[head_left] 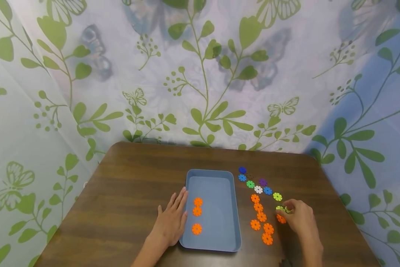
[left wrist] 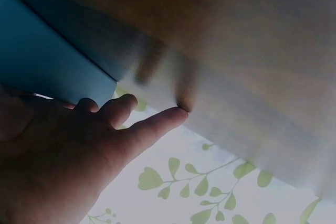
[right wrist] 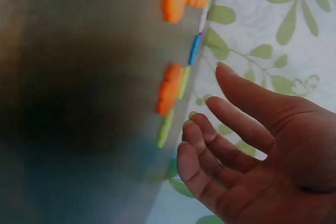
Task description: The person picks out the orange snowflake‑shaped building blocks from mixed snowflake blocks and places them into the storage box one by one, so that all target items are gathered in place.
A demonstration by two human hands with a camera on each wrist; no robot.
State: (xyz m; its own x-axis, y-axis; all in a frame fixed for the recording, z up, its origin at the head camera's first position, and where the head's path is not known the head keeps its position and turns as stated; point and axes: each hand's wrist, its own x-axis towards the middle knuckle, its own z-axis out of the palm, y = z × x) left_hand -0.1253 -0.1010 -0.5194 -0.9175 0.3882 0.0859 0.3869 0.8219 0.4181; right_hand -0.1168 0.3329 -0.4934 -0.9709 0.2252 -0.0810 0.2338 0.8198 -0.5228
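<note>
A shallow blue-grey tray (head_left: 218,207) lies on the table with three orange notched discs (head_left: 197,228) in its left half. Along its left side rests my left hand (head_left: 170,222), fingers extended and touching the rim; nothing is held in it. My right hand (head_left: 301,215) is over the right part of the table, beside an orange disc (head_left: 281,218) and yellow-green discs (head_left: 280,208), which it partly hides. In the right wrist view its fingers (right wrist: 197,169) are loosely bent, thumb apart, with nothing between them.
Right of the tray, several orange discs (head_left: 261,216) lie in a loose column. Behind them are a white disc (head_left: 258,189), a green disc (head_left: 250,184), a purple disc (head_left: 263,182) and blue discs (head_left: 242,178). A leaf-patterned curtain (head_left: 220,92) hangs behind the brown table (head_left: 143,170).
</note>
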